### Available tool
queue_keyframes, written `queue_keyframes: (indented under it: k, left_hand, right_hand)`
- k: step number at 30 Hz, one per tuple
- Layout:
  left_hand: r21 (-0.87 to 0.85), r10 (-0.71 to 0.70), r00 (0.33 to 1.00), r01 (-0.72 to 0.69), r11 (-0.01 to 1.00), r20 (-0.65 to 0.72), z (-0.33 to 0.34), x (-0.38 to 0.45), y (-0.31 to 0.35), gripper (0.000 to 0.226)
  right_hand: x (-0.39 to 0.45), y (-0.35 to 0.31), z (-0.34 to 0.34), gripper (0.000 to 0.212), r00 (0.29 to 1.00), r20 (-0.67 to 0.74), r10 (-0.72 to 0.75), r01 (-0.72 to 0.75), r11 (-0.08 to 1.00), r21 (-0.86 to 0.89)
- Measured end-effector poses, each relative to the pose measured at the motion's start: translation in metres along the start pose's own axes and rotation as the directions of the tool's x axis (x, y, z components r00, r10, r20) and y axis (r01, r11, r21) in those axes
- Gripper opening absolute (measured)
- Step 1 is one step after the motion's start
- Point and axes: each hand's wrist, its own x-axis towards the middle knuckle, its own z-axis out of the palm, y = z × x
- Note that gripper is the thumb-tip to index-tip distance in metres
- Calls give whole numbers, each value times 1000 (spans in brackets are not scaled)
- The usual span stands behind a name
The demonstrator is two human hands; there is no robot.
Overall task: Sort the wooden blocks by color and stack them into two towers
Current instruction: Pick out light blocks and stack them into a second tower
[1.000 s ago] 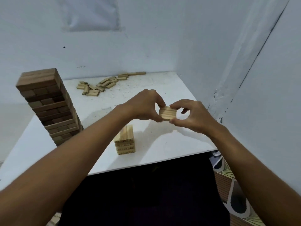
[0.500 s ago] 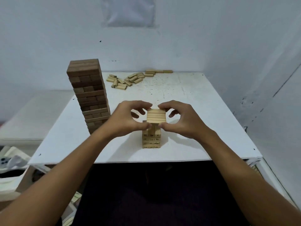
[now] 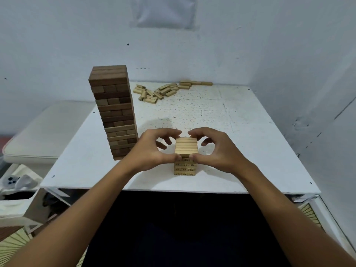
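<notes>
Left hand [image 3: 152, 151] and right hand [image 3: 217, 149] at frame centre, both pinching the top layer of light blocks [image 3: 186, 148] between thumbs and curled fingers, seated on the short light tower [image 3: 185, 166]. Just left, touching nothing, a tall dark tower [image 3: 113, 110]. Toward upper centre, loose light blocks [image 3: 163, 90] scattered along the white surface [image 3: 240, 122] far edge.

A white, speckled table [image 3: 221, 120] is seen. A tall dark tower [image 3: 113, 110] is carried at its left, a short light tower [image 3: 185, 166] near its front edge. Loose light blocks [image 3: 165, 89] are scattered at the back.
</notes>
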Motion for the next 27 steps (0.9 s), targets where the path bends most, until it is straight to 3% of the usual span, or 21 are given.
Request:
queue_keyframes:
  k: [27]
  left_hand:
    - [-13, -19, 1000, 19, 1000, 1, 3, -2, -5, 57]
  right_hand:
    - [-4, 4, 2, 55, 999, 20, 26, -26, 999, 22]
